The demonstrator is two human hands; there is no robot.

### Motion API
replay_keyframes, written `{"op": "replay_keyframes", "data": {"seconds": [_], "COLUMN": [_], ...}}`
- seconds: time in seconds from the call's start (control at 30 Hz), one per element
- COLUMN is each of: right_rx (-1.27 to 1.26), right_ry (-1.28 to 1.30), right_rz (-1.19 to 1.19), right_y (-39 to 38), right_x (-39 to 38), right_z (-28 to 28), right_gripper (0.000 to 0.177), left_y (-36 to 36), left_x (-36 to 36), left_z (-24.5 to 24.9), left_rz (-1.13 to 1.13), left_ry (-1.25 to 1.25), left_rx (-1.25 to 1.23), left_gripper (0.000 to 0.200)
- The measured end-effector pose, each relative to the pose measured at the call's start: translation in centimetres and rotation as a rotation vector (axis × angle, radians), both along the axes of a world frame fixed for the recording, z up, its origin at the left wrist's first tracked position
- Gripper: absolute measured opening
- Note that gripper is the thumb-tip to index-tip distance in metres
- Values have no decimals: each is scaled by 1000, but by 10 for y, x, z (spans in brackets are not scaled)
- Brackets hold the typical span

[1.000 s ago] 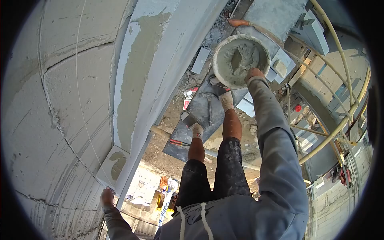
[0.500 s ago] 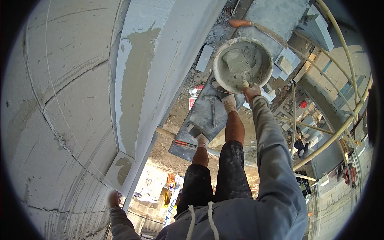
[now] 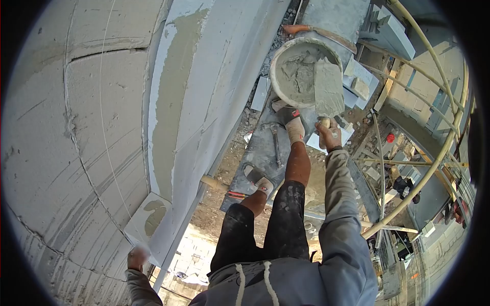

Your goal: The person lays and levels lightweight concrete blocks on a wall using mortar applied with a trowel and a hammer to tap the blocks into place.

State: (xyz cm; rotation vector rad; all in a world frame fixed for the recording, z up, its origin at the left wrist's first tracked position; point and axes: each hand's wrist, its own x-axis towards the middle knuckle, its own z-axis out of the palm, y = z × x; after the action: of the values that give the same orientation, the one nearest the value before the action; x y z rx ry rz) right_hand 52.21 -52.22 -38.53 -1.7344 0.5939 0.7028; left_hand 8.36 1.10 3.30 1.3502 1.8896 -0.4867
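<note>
My right hand (image 3: 331, 134) is closed round the handle of a trowel (image 3: 329, 87). Grey wet mortar covers its broad blade, which lies over the right rim of a round bucket (image 3: 277, 84) of mortar. At lower left my left hand (image 3: 137, 257) is by the near end of a small pale block (image 3: 139, 222) with a mortar patch on it. That hand is blurred and its fingers cannot be made out. Beyond the block, a long strip of mortar (image 3: 173, 97) runs along the pale ledge (image 3: 204, 102) beside the wall.
A thin string (image 3: 105, 112) runs along the concrete wall (image 3: 97, 168). A hammer (image 3: 276, 145) lies on the dark board (image 3: 250, 168) by my feet. Near the bucket are a wood-handled tool (image 3: 296, 29) and cut pale blocks (image 3: 360, 84). Bamboo poles (image 3: 431, 171) cross on the right.
The trowel has come up out of the bucket with mortar on its blade, and my right hand has drawn back towards me. My left hand remains by the block's end. The view has shifted.
</note>
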Motion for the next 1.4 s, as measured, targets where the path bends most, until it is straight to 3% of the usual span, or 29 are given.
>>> {"op": "replay_keyframes", "data": {"seconds": [0.03, 0.1, 0.17, 0.37, 0.43, 0.5, 0.57, 0.63, 0.77, 0.8, 0.87, 0.97, 1.07, 1.4], "right_rx": [-73, -157, -84, 37, -101, -358, -357, -354, 0, -178, -25, 14, -187, 8], "right_ry": [-55, 37, 69, 9, -46, -284, -317, -349, -680, -511, -660, -648, -806, -1012], "right_rz": [13, -73, -134, -319, -200, -10, 135, 353, 716, 962, 1038, 1145, 1148, 1143], "right_y": [-7, 7, 14, 27, 28, 25, 50, 61, 130, 145, 177, 237, 274, 291], "right_x": [-11, -12, -17, -19, -24, -37, -49, -71, -130, -145, -190, -223, -244, -253], "right_z": [-37, -48, -75, -49, -20, 7, 93, 123, 194, 200, 172, 196, 190, 245], "right_gripper": [37, 24, 21, 25, 27, 30, 37, 35, 34, 35, 38, 43, 42, 37], "left_y": [0, -1, -2, 11, 15, 16, 8, 7, 8, 9, 5, -1, 0, -2], "left_x": [-3, -5, -8, -16, -11, -11, -1, 6, 13, 11, 15, 14, 12, 21], "left_z": [-1, -5, -7, -14, -13, -12, -10, -6, -5, -6, -3, -2, -4, 5], "left_rz": [-6, -38, -45, -90, -107, -109, -125, -151, -181, -203, -221, -245, -261, -277], "left_ry": [-1, -132, -142, -237, -206, -70, -71, -11, 33, 40, 28, 28, 34, 37], "left_rx": [6, -36, -3, -52, -79, -39, -23, -52, -74, -79, -87, -47, -13, -17], "left_gripper": [24, 26, 27, 32, 33, 35, 40, 44, 47, 47, 46, 46, 48, 50]}}
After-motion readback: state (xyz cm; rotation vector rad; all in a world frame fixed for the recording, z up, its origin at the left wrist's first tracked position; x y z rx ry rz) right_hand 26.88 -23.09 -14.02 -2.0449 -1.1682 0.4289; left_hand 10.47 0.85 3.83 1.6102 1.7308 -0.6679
